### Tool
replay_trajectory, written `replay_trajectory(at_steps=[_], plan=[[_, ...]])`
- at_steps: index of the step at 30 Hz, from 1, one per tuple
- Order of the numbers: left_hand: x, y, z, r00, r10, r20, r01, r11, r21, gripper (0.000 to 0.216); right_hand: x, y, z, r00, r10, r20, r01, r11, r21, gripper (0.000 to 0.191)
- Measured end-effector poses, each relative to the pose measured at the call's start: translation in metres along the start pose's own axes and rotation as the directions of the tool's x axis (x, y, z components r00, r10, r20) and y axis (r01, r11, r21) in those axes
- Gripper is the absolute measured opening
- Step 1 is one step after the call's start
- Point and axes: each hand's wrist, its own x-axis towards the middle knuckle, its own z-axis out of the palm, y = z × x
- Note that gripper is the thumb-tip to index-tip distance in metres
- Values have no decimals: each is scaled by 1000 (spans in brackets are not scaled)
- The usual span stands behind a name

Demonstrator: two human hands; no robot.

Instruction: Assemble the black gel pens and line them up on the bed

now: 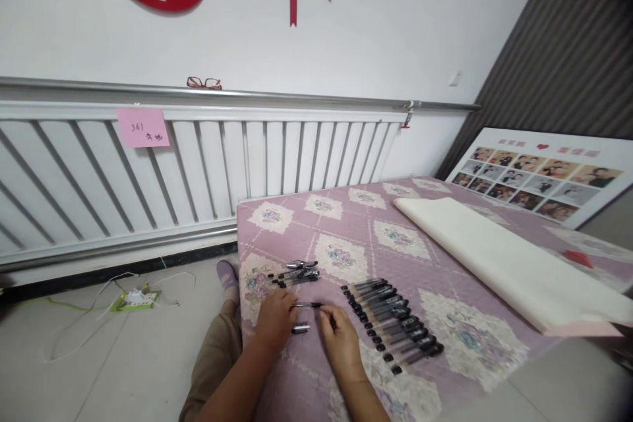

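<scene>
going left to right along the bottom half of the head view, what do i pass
power strip → left hand → pen → right hand → row of pens → paper roll

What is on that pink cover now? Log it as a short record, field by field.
surface: pink quilted cover
left hand: holds one end of a black pen
right hand: holds its other end
between hands: small black cap
beyond hands: pile of pens
right of hands: row of pens, side by side
far right: cream roll
</scene>
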Motion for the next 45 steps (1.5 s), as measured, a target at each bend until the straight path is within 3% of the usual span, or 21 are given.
replay_trajectory(at_steps=[3, 7, 14, 17, 20, 24, 30, 35, 41, 45], plan=[[1, 3, -2, 1000, 0, 30, 0, 1000, 16, 15, -4, -1, -2, 997, 61, -53, -60, 998, 15, 27], [-2, 1, -2, 1000, -25, -12, 25, 999, -28, 14, -1, 4, -2, 990, 107, -89, -107, 994, -3, 29], [-12, -9, 3, 983, -158, -98, 129, 960, -249, 19, 1, -6, 3, 997, 26, 72, -9, 975, -221, 25], [-14, -12, 6, 981, -135, -138, 79, 935, -346, 31, 1, -14, 4, 983, 15, 181, 55, 926, -374, 20], [-15, -14, 7, 984, -78, -160, 15, 932, -362, 34, 0, -17, 3, 980, 13, 196, 74, 900, -429, 17], [-15, -15, 9, 986, -82, -145, 24, 931, -363, 29, -3, -16, 0, 986, -18, 167, 78, 928, -365, 20], [-16, -13, 7, 988, -49, -146, -7, 932, -362, 42, -6, -16, -1, 986, -30, 165, 86, 936, -342, 24], [-16, -13, 6, 995, -20, -94, -17, 925, -379, 41, -5, -13, 2, 983, -18, 185, 78, 943, -323, 26], [-13, -16, 7, 990, -33, -134, -20, 925, -379, 34, -4, -10, 2, 986, -10, 165, 53, 965, -255, 24], [-14, -14, 4, 993, 53, -105, -87, 932, -352, 35, -3, -10, 0, 993, 21, 116, -6, 992, -129, 22]])
